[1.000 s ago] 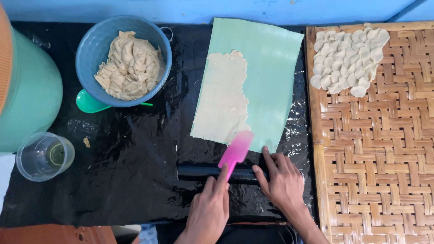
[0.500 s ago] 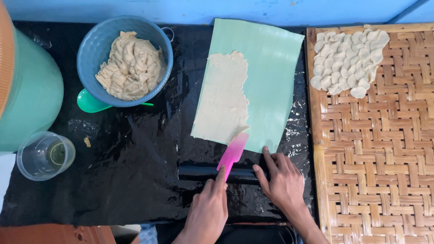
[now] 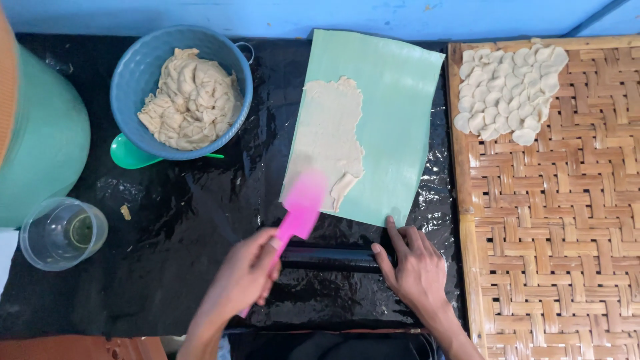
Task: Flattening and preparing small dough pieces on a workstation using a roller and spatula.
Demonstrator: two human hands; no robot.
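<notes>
So the left hand [image 3: 243, 280] comes up from the bottom edge with its grip closed around the handle of a pink spatula [image 3: 300, 207]. The wrist angles up and to the right, and the blurry pink blade sits over the near end of the dough sheet [image 3: 327, 143], right at the lower left corner of the green mat [image 3: 393, 113]. The dough is a pale, thin smear down the left half of that mat, with a ragged edge and a loose flap near the blade.

The right hand [image 3: 417, 270] is flat-ish, fingers spread and pointing up and left. Its fingertips rest on the right end of a black roller [image 3: 330, 257] that lies crosswise just below the mat. It's pressing on it more than wrapping it, so that grip is open, nothing clamped.

Around all this, the desk [image 3: 173, 267] is covered in shiny black plastic. Up left there's a blue bowl [image 3: 140, 73] heaped with beige dough, and a green scoop [image 3: 130, 155] pokes out from under its near side. Further left a big teal container [image 3: 40, 147] fills the edge of the view, with a clear cup [image 3: 61, 233] just in front of it. A small crumb of dough lies on the plastic near the cup.

On the right, a woven bamboo tray [image 3: 553, 240] butts up against the black sheet, with a cluster of small pale dough discs [image 3: 510, 93] in its far corner. Nothing sits between the hands and the mat except the roller.
</notes>
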